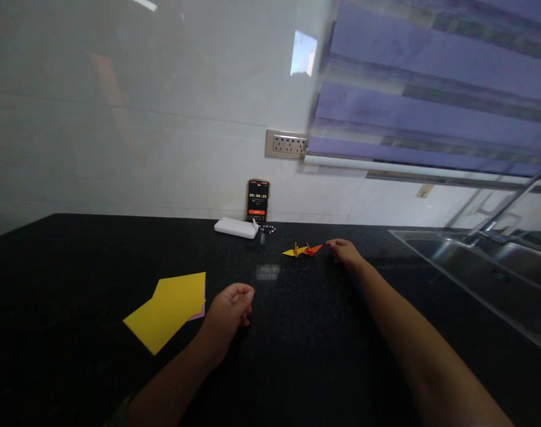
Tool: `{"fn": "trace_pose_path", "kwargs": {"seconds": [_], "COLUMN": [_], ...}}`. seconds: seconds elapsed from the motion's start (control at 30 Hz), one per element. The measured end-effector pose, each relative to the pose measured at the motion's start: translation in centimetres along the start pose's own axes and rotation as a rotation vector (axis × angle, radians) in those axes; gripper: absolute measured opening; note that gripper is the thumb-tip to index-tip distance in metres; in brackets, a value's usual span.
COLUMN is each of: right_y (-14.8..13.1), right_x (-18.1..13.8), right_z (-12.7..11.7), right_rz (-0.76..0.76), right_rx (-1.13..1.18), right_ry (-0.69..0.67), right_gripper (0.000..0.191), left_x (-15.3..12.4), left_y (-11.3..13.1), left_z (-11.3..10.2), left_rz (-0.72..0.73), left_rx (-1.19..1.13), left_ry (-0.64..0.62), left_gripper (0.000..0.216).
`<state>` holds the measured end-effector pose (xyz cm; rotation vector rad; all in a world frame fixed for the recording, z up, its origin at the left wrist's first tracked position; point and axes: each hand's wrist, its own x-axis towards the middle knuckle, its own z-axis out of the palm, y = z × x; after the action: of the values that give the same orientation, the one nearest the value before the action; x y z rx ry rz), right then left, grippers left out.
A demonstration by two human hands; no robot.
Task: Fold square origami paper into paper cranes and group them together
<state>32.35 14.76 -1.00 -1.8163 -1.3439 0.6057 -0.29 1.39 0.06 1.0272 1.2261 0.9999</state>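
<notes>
My right hand (pixel 345 254) reaches over the dark countertop with its fingers pinched at the pointed tip of an orange paper crane (pixel 312 249). Touching or just beside that crane on its left is a yellow paper crane (pixel 294 252). Nearer to me, my left hand (pixel 233 308) is loosely closed, thumb against the curled index finger, with nothing visible in it. To its left lie yellow paper sheets (pixel 167 308), overlapping at an angle, with the edge of a pinkish-purple sheet (pixel 198 316) showing underneath.
A phone (pixel 258 200) showing a timer leans against the wall behind a white power bank (pixel 236 228) with a beaded strap (pixel 268 229). A wall socket (pixel 286 144) is above. At the right are a metal sink (pixel 457 267) and faucet (pixel 514 198), beneath a purple blind (pixel 430 107).
</notes>
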Motion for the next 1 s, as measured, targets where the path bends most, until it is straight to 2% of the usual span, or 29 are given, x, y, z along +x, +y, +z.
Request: {"fn": "trace_pose_path", "kwargs": {"seconds": [0.13,0.2,0.3,0.37,0.4,0.43,0.47,0.6,0.77,0.93,1.0], "right_y": [-0.5,-0.9,-1.8,-2.2,-2.4,-2.5,-2.6,-2.9,-3.0,-2.9,-2.8], "right_x": [-1.4,-2.4,-4.2,-5.2,-5.6,-5.9,-6.2,-6.5,-6.5,-6.7,-6.7], "right_z": [-0.1,-0.1,0.2,0.5,0.8,1.0,1.3,2.0,2.1,2.1,2.1], "right_rz": [-0.043,-0.09,-0.184,-0.236,-0.257,-0.289,-0.292,-0.307,-0.292,-0.279,-0.271], "right_rx": [-0.139,-0.212,-0.336,-0.428,-0.507,-0.755,-0.821,-0.911,-0.956,-0.948,-0.941], "right_ry": [0.219,0.247,0.17,0.111,0.064,-0.036,-0.066,-0.107,-0.112,-0.092,-0.083], "right_gripper": [0.041,0.041,0.034,0.04,0.044,0.051,0.053,0.047,0.042,0.043,0.043], "left_x": [-0.1,-0.2,-0.5,-0.7,-0.8,-0.9,-1.0,-1.3,-2.4,-3.7,-4.2], "left_y": [-0.1,0.0,0.3,0.6,0.7,0.9,1.0,1.9,3.3,4.1,4.2], "left_z": [0.2,0.3,0.5,0.6,0.7,0.8,0.9,0.6,-1.8,-5.9,-7.7], "left_rz": [0.053,0.095,0.15,0.174,0.18,0.181,0.177,0.134,0.159,0.164,0.166], "left_rx": [0.004,0.024,0.042,0.028,0.016,0.004,-0.007,-0.044,0.01,0.131,0.201], "left_ry": [0.01,0.004,0.037,0.055,0.058,0.054,0.048,0.045,0.092,0.166,0.241], "left_gripper": [0.021,0.019,0.018,0.018,0.018,0.019,0.019,0.019,0.024,0.031,0.031]}}
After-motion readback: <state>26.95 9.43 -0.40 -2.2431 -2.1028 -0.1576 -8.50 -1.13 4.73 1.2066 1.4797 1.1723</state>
